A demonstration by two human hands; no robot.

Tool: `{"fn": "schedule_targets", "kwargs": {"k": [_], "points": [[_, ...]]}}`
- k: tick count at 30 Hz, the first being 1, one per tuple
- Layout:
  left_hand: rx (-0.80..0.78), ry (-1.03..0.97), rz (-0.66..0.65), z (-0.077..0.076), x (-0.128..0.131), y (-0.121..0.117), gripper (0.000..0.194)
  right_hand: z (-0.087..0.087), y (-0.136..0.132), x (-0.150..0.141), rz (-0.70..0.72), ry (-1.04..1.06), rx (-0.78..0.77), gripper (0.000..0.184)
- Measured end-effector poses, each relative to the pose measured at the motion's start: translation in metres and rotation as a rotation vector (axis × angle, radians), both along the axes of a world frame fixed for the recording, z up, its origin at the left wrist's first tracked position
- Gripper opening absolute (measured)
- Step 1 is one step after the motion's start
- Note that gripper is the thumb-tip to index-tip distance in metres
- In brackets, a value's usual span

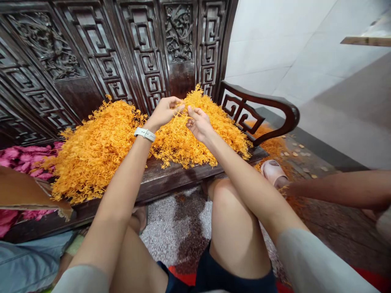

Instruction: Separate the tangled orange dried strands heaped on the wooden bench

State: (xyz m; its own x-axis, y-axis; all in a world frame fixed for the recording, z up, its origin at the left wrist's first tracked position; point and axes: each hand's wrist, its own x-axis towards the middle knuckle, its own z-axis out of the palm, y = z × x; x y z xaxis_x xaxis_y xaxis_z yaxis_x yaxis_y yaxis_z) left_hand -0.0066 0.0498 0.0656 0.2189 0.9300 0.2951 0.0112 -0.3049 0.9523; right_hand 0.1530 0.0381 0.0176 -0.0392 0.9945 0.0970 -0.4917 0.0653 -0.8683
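Over the right-hand heap of yellow-orange artificial flower sprigs (195, 142), both my hands come close together. My left hand (167, 110), with a pale watch band (144, 134) at the wrist, pinches thin yellow-orange plastic sprigs (181, 114). Facing it, my right hand (199, 123) has its thumb and fingers closed on the other end of the same strands. How many strands are between them I cannot tell. A second, larger heap of the same yellow-orange sprigs (97, 146) lies to the left of my left wrist.
The heaps rest on a dark carved wooden bench (171, 177) with a curved armrest (284, 114). Pink flowers (27, 160) and a cardboard box (24, 189) are at the left. Other people's legs flank mine. More orange pieces (265, 138) lie on the floor beyond the armrest.
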Motion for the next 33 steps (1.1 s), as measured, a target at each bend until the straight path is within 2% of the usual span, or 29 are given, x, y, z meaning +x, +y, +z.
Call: {"fn": "schedule_targets", "kwargs": {"k": [3,8,12,15,18,21,25,29,33], "points": [[-0.042,-0.090,0.008,-0.003,-0.004,0.006,0.016,0.004,-0.002,0.004,0.067,0.051,0.047,0.040],[-0.221,-0.184,0.069,-0.016,-0.004,0.011,0.020,0.009,-0.007,0.008,0.197,0.077,0.047,0.031],[-0.256,-0.343,0.091,-0.026,-0.002,0.014,0.020,0.011,-0.009,0.005,0.250,0.035,0.032,0.037],[-0.263,-0.398,0.094,-0.024,-0.001,0.013,0.018,0.011,-0.010,0.001,0.250,0.079,0.033,0.041],[-0.288,-0.461,0.158,-0.017,0.002,0.009,0.017,0.011,-0.012,-0.002,0.228,0.156,0.000,0.045],[-0.300,-0.565,0.210,-0.015,0.008,0.006,0.018,0.010,-0.012,-0.004,0.213,0.217,-0.026,0.036],[-0.294,-0.680,0.278,-0.021,0.013,0.009,0.022,0.009,-0.012,-0.006,0.207,0.294,-0.011,0.029],[-0.364,-0.769,0.329,-0.022,0.006,0.016,0.026,0.011,-0.012,-0.007,0.239,0.244,0.023,0.029],[-0.392,-0.730,0.276,-0.017,-0.011,0.017,0.012,0.014,-0.014,-0.003,0.232,0.108,0.051,0.023]]}}
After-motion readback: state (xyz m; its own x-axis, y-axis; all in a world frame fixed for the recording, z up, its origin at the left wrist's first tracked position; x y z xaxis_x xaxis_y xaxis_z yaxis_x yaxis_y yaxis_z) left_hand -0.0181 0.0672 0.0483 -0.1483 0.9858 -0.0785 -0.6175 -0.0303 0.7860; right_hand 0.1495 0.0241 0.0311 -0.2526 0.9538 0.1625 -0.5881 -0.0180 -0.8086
